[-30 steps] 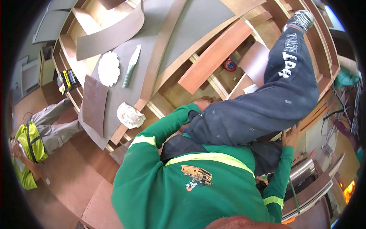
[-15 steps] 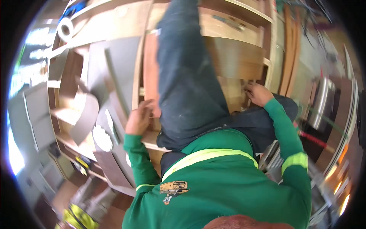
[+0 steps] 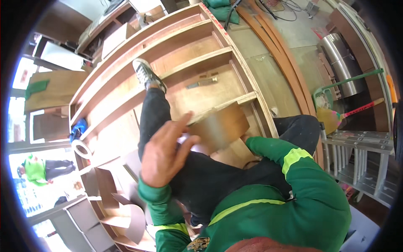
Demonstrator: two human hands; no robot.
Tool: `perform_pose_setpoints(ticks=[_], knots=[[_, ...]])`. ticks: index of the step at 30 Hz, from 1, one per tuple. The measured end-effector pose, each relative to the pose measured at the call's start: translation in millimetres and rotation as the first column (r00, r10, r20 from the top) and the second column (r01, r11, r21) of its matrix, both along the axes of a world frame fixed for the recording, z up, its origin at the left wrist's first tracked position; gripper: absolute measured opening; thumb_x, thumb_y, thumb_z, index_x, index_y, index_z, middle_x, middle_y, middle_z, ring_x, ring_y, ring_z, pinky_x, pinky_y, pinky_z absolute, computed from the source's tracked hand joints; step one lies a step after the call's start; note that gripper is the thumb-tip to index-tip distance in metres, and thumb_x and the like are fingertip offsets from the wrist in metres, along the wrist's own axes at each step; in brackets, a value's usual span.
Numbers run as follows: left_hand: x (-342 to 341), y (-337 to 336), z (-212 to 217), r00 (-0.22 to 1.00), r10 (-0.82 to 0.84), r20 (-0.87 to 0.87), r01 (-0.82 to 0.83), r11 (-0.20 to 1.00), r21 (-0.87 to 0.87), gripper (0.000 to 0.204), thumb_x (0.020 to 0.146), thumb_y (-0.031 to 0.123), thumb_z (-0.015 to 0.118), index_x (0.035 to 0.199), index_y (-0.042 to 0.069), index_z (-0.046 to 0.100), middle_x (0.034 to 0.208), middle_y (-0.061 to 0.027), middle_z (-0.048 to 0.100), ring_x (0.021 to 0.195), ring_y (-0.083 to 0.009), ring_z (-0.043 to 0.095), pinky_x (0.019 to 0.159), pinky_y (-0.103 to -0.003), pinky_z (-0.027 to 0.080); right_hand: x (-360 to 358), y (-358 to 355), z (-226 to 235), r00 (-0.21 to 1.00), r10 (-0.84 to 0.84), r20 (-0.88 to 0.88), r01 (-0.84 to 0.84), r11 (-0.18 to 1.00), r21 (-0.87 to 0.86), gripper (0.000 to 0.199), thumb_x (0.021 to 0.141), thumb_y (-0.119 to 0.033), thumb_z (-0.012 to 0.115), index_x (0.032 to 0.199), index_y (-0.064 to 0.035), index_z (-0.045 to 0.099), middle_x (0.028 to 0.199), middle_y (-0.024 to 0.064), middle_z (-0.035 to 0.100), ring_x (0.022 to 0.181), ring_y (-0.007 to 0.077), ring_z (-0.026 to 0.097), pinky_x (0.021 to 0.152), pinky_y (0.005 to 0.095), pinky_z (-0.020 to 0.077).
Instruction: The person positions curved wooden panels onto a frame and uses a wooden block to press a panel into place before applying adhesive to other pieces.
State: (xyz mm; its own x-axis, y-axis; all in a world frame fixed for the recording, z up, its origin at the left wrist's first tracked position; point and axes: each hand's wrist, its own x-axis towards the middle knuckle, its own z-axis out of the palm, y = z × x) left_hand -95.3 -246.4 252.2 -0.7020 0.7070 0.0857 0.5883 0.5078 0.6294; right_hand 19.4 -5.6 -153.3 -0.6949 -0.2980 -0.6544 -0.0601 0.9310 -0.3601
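My left hand is raised in front of me, fingers stretched out and close together, fingertips against the left edge of a small brown wooden panel. My right green sleeve runs up to the panel's lower right corner; the hand itself is hidden behind the panel. The panel hovers tilted over a large wooden cabinet frame lying on the floor. My dark-trousered leg stretches into the frame, the shoe resting on a divider.
A metal hand tool lies in a cabinet compartment. A tape roll and a blue item sit at the frame's left. Curved wooden strips, a metal cylinder, a green dustpan and an aluminium ladder are at right. Another person is at far left.
The view has swung round. My left hand has lifted off the frame toward the camera, and the brown panel is now up between my hands, covering the right one.
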Motion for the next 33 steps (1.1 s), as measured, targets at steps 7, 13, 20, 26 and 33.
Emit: perform_pose_setpoints(ticks=[7,13,20,26,33], knots=[[-7.2,37.0,-57.3,0.991,-0.037,0.125,0.079,0.932,-0.353,0.053,0.095,0.028,0.068,0.139,0.002,0.053,0.100,-0.0168,0.068,0.088,-0.0319,0.068,0.078,-0.040,0.053,-16.3,-1.2,-18.4,0.999,-0.028,-0.020,0.028,0.999,-0.044,0.039,0.091,-0.033,0.058,0.116,-0.0053,0.069,0.115,0.0231,0.069,0.105,0.0407,0.067,0.090,0.0491,0.0525],[-6.5,37.1,-63.7,0.978,-0.116,0.171,0.153,0.964,-0.218,0.056,0.094,0.034,0.068,0.138,0.002,0.054,0.101,-0.0165,0.069,0.090,-0.0310,0.069,0.079,-0.041,0.054,-20.4,3.3,-19.0,0.996,-0.080,-0.045,0.077,0.996,-0.049,0.038,0.091,-0.031,0.059,0.117,-0.0053,0.068,0.118,0.0234,0.067,0.106,0.0413,0.066,0.091,0.0493,0.0518],[-4.8,28.9,-67.1,0.974,-0.188,0.124,0.214,0.943,-0.255,0.057,0.095,0.039,0.067,0.137,0.002,0.054,0.099,-0.0172,0.068,0.088,-0.0323,0.068,0.079,-0.042,0.054,-15.6,0.7,-22.3,0.989,-0.132,-0.071,0.129,0.991,-0.040,0.037,0.091,-0.029,0.060,0.118,-0.0054,0.068,0.121,0.0237,0.066,0.108,0.0421,0.065,0.093,0.0495,0.0511],[-4.2,22.4,-75.0,0.972,-0.226,0.069,0.235,0.948,-0.216,0.055,0.095,0.038,0.065,0.135,0.002,0.054,0.101,-0.0220,0.067,0.090,-0.0388,0.067,0.079,-0.048,0.053,-14.3,9.5,-25.6,0.990,-0.106,-0.093,0.104,0.994,-0.019,0.036,0.091,-0.026,0.061,0.119,-0.0054,0.067,0.124,0.0239,0.064,0.109,0.0427,0.064,0.094,0.0497,0.0505],[-0.9,36.0,-77.9,0.971,-0.215,0.104,0.226,0.969,-0.103,0.058,0.095,0.041,0.064,0.135,0.000,0.054,0.105,-0.0211,0.067,0.091,-0.0358,0.068,0.081,-0.044,0.053,-8.7,25.1,-21.1,0.993,-0.063,-0.100,0.065,0.998,0.012,0.036,0.090,-0.024,0.062,0.120,-0.0055,0.067,0.128,0.0242,0.063,0.110,0.0435,0.063,0.096,0.0499,0.0498]])
